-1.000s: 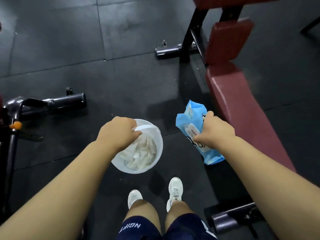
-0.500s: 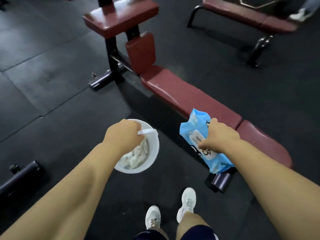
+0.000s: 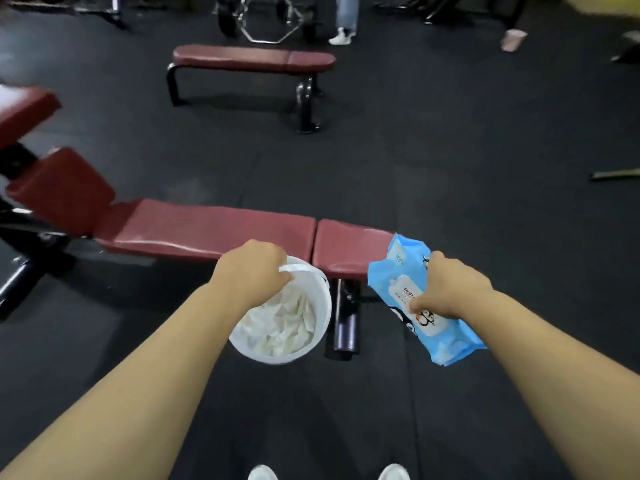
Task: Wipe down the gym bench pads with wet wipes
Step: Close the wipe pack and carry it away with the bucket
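Note:
A dark red padded gym bench point(image 3: 207, 230) lies across the view just beyond my hands, its short seat pad point(image 3: 343, 244) at the right end. My left hand point(image 3: 252, 268) grips the white handle of a small white bucket point(image 3: 320, 317) that holds crumpled white wipes point(image 3: 280, 327). My right hand point(image 3: 446, 289) holds a blue pack of wet wipes point(image 3: 401, 268) by its middle, hanging over the floor beside the seat pad's right edge. Both hands hover in front of the bench, apart from its pads.
A second red flat bench point(image 3: 252, 58) stands farther back. Angled red pads point(image 3: 59, 188) on a black frame rise at the left. A hex bar point(image 3: 270, 26) and people's legs point(image 3: 346, 19) are at the far end. The floor is black rubber tiles point(image 3: 450, 150).
The view has swung right and up, so the bench now lies crosswise in front of me. My hands keep their hold on the bucket and the wipes pack.

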### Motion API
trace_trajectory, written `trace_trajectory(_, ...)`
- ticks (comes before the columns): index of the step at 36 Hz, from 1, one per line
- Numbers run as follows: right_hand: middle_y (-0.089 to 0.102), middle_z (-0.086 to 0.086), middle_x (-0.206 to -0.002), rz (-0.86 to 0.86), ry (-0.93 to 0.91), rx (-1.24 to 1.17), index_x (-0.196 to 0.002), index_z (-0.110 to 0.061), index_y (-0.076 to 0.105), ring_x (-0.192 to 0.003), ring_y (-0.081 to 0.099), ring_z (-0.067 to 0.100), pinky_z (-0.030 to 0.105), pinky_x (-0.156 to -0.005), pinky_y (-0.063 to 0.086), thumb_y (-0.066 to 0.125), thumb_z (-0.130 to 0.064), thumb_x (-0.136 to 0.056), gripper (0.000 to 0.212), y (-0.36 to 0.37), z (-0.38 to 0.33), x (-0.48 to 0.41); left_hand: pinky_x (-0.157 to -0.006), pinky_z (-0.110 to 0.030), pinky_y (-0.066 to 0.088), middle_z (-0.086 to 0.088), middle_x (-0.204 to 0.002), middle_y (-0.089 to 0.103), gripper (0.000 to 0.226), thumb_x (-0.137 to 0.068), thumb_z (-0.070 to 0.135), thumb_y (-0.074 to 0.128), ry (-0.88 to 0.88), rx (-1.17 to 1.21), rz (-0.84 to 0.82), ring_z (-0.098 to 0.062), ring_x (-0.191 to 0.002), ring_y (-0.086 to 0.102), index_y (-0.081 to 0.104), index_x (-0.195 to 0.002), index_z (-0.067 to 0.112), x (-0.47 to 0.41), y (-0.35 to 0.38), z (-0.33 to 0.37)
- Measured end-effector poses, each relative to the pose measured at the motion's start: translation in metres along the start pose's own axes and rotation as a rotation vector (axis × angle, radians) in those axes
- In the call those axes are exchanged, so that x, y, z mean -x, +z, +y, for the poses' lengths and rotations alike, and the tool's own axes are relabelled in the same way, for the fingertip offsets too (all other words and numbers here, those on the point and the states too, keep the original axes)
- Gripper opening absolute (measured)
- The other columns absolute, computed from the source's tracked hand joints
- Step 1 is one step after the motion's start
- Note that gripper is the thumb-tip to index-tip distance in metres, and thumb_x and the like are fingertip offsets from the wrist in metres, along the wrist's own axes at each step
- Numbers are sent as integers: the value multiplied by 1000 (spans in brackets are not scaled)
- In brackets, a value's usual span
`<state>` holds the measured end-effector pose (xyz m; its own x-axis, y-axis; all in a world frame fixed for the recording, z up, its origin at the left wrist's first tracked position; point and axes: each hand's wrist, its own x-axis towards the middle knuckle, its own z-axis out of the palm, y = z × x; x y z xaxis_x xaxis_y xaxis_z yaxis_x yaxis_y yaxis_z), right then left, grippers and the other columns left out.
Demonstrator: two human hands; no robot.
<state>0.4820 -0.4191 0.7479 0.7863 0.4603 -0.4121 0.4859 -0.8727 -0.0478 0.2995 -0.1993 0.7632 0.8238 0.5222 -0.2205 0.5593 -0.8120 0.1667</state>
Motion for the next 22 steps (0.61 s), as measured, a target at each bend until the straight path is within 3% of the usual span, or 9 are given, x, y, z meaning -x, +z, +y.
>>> trace_trajectory(10, 56, -6, -84, 23, 248, -63, -99, -19, 39, -72, 59, 13, 29, -58, 47, 76, -49, -63, 60, -32, 226, -14, -69, -34, 52, 4, -89, 63, 25, -88, 42, 55, 178, -1, 25, -19, -80, 60, 63, -95, 19, -86, 0, 220)
trace_trajectory(22, 55, -6, -86, 4, 530, -187, -98, -19, 39, -73, 58, 13, 27, -56, 43, 78, -50, -61, 62, -53, 427, -46, -56, -27, 44, 4, -83, 60, 21, -88, 38, 54, 477, -49, -37, -19, -73, 59, 61, -90, 19, -191, 13, 462)
